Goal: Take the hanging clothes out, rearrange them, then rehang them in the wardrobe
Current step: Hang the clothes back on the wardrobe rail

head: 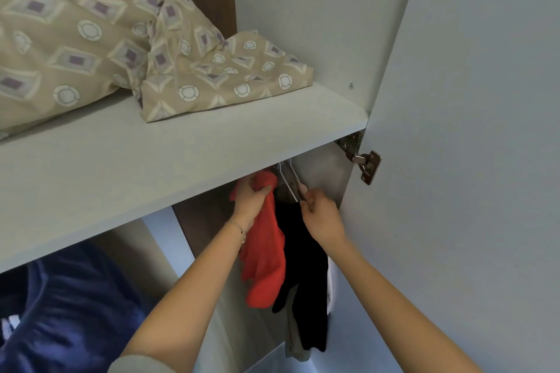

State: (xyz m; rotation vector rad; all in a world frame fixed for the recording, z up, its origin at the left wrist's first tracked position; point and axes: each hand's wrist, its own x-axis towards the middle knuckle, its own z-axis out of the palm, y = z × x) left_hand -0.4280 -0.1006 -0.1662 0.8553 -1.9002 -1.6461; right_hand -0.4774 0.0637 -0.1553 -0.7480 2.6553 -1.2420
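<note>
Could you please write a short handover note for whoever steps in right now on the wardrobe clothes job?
Left hand: closed on the top of the red garment, just under the shelf.
Right hand: pinching a white hanger above the black garment.
Clothes: red and black garments hang side by side at the right end of the wardrobe; a beige piece and something white sit behind the black one. The rail is hidden by the shelf.
Done: cannot tell whether these were already taken out and rehung.
Left: confirm the hooks are seated and finish the order.
</note>
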